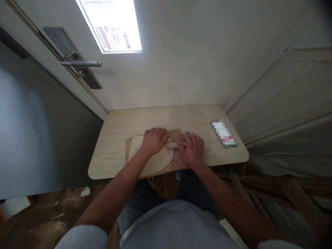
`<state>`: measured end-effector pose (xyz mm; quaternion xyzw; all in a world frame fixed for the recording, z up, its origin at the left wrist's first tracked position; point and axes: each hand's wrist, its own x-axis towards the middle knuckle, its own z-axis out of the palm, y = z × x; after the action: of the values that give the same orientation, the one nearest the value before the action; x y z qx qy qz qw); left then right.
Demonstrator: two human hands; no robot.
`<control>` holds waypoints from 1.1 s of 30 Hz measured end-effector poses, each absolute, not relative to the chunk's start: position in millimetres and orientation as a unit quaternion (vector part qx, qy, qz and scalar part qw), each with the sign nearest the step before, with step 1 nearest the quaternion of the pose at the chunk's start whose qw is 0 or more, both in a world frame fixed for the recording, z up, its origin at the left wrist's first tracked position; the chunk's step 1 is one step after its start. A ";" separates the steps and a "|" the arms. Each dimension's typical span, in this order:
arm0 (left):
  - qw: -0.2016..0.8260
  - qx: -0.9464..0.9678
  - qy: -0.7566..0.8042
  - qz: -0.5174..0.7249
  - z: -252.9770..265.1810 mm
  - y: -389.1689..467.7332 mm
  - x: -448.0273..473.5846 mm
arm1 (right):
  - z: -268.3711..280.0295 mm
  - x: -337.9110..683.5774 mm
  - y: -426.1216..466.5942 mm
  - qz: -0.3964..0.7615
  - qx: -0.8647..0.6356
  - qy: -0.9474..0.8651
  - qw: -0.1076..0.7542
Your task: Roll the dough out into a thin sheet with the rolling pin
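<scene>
A flattened sheet of pale dough (158,160) lies on a brown wooden board (177,163) at the front of the small table. Between my hands shows a short stretch of a light rolling pin (172,145), set crosswise over the dough's far right part. My left hand (155,141) is curled over its left part, covering that end, with the dough beneath. Around the right end, my right hand (192,148) is closed, fingers bent over it, just past the dough's right edge. Pale flecks, perhaps flour, show on the right fingers.
The light wood-grain table (109,155) stands against a white door with a metal handle (83,63). A pixelated flat object (224,134) lies at the table's right. Wooden beams (293,193) are at lower right; a crumpled white scrap (85,191) lies on the floor at left.
</scene>
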<state>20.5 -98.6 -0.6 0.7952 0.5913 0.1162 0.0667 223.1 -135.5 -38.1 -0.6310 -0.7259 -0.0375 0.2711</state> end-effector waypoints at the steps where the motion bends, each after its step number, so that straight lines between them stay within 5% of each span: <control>1: 0.056 0.783 0.607 0.123 -1.5 -102.9 21.1 | -37.9 223.7 -136.5 -0.031 -0.629 -0.726 0.277; 11: 0.015 0.714 0.683 0.151 -14.6 -132.0 27.1 | -42.4 227.0 -145.5 -0.030 -0.602 -0.732 0.317; 33: 0.094 0.718 0.685 0.083 -9.9 -74.7 14.6 | -31.3 216.4 -87.6 -0.038 -0.620 -0.752 0.223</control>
<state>14.6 -74.7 -9.9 0.7180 0.6847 0.0832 0.0940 216.4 -87.6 -31.3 -0.6195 -0.7515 -0.0380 0.2235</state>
